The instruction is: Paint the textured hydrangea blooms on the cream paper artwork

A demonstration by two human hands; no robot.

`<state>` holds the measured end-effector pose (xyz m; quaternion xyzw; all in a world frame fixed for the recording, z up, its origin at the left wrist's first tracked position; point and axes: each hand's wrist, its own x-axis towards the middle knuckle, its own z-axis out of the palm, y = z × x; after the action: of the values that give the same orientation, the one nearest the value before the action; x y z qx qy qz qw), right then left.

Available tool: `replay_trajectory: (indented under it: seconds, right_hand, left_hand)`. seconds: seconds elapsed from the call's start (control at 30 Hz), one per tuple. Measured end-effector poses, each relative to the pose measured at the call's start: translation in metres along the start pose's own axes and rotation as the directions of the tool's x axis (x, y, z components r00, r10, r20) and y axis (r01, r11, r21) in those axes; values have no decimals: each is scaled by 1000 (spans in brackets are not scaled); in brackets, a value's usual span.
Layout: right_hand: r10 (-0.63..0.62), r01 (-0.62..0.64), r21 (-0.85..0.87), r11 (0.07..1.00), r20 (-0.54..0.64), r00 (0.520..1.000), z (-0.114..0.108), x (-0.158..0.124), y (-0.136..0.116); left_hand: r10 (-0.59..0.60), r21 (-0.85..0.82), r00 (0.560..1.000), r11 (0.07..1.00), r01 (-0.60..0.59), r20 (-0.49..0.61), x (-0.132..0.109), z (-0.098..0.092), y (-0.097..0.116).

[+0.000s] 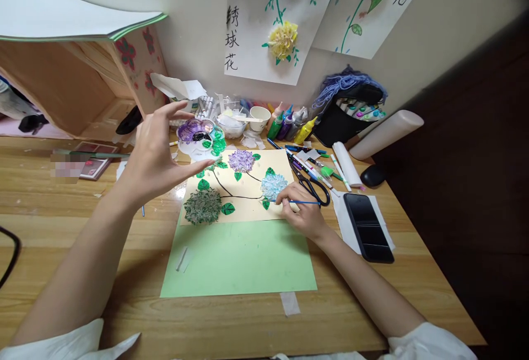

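Note:
My right hand (303,211) is closed around a thin blue brush (308,202), its tip at a green leaf (265,204) under the light blue flower (273,187). Raised above the left side of the cream paper (248,214), my left hand (155,153) has thumb and fingers spread, with nothing seen between them. The paper also bears a purple flower (241,160), a dark green flower (203,206), dark stems and several green leaves. It lies over a light green sheet (243,261). Beyond the left thumb is a paint palette (194,150) with purple, black and green paint.
Black scissors (316,190), pens and a paper roll (346,166) lie right of the paper. A phone (367,227) and mouse (372,175) are farther right. Behind stand paint bottles (285,124), a white cup (260,119) and a black pen holder (345,117). An open box (144,68) is back left.

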<state>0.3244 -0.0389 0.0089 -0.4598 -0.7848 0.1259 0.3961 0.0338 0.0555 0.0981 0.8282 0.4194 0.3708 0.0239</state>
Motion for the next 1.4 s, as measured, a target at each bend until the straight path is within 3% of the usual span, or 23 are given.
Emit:
replay_trajectory:
  seconds: [1.13,1.27,1.4]
  right_hand:
    - [-12,11,13,1000,44,999,-1,0,0]
    - [46,-37,114,993,-72,996,-6,1,-5]
    - [154,-76,289,954,-256,954,-15,3,-16]
  left_hand:
    - [40,40,998,998,-42,58,0,4,9]
    - [67,17,992,997,-70,110,-4,16,15]
    - [88,-58,966,995,-76,245,-11,32,24]
